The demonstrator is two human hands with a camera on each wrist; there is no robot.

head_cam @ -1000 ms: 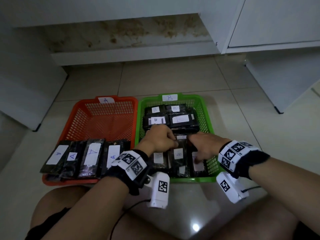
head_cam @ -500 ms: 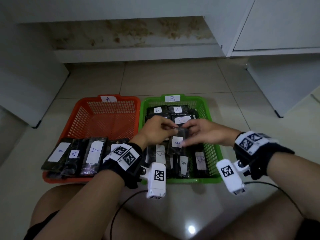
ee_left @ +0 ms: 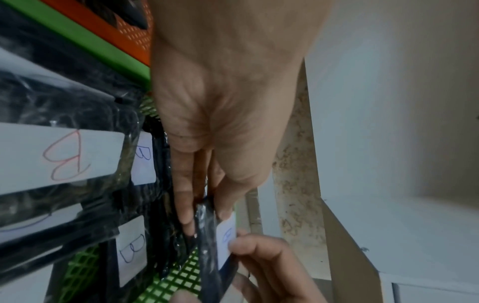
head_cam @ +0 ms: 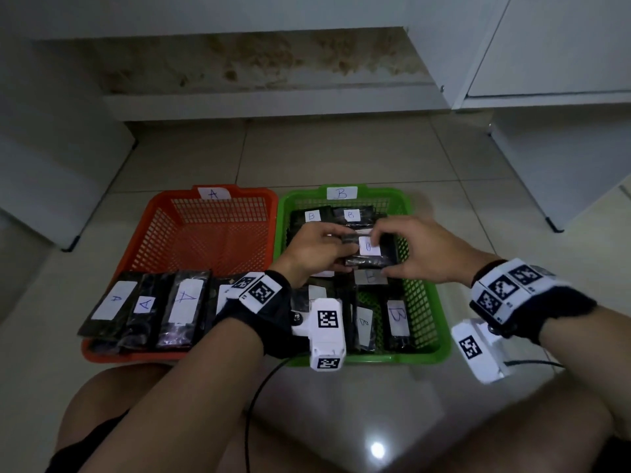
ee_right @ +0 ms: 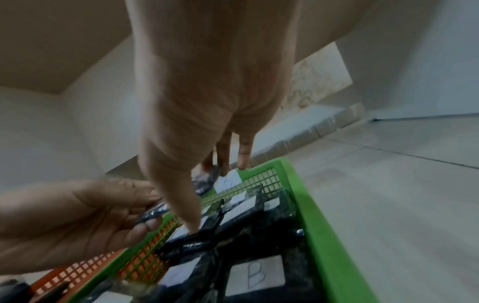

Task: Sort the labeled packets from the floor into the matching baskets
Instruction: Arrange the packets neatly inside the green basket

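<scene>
A black packet (head_cam: 370, 254) with a white B label hangs above the green basket (head_cam: 440, 339), which is tagged B. My left hand (head_cam: 316, 249) pinches its left end (ee_left: 207, 225) between thumb and fingers. My right hand (head_cam: 406, 247) grips its right end, thumb under the near edge and fingers over the label (ee_right: 228, 180). Several B packets (head_cam: 397, 317) lie in the green basket below. The orange basket (head_cam: 160, 213), tagged A, holds a row of A packets (head_cam: 184, 302) along its near edge.
The two baskets stand side by side on the tiled floor (head_cam: 341, 155) in front of my knees. White cabinets (head_cam: 563, 158) rise at right and left, with a stained recess behind. A cable (head_cam: 259, 397) trails from my left wrist camera.
Both hands have lifted a B packet from the near part of the green basket and carried it up and toward the basket's far half, turning it crosswise.
</scene>
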